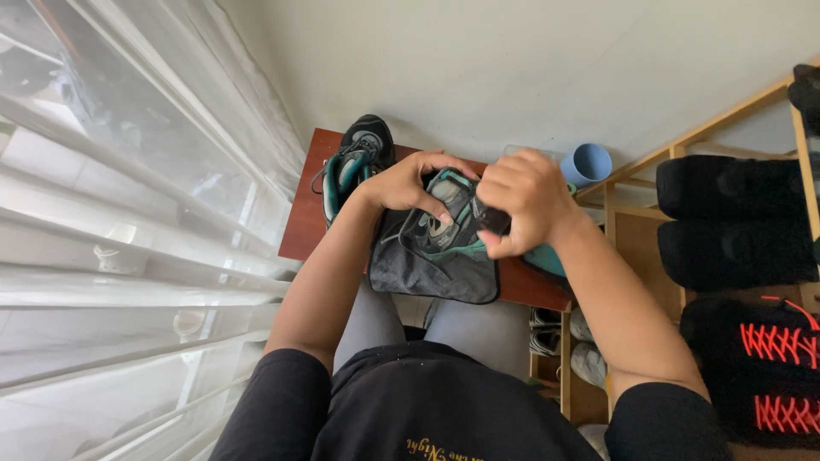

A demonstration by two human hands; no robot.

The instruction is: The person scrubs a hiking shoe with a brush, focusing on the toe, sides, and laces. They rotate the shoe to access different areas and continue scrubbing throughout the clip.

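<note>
A grey and teal sneaker (444,224) lies on a dark grey cloth (431,271) on a small reddish-brown table (301,224). My left hand (408,181) grips the sneaker at its opening, fingers curled over the top edge. My right hand (523,198) is closed around a small dark object at the sneaker's right side; what the object is cannot be made out. A second matching black and teal sneaker (357,160) stands on the table to the left, beside my left wrist.
A light blue cup (588,162) lies on its side behind my right hand. A wooden shoe rack (632,224) at the right holds black shoes (736,218), one pair with orange-red laces (779,343). White sheer curtains (128,213) hang at the left. More shoes (581,350) sit below the table.
</note>
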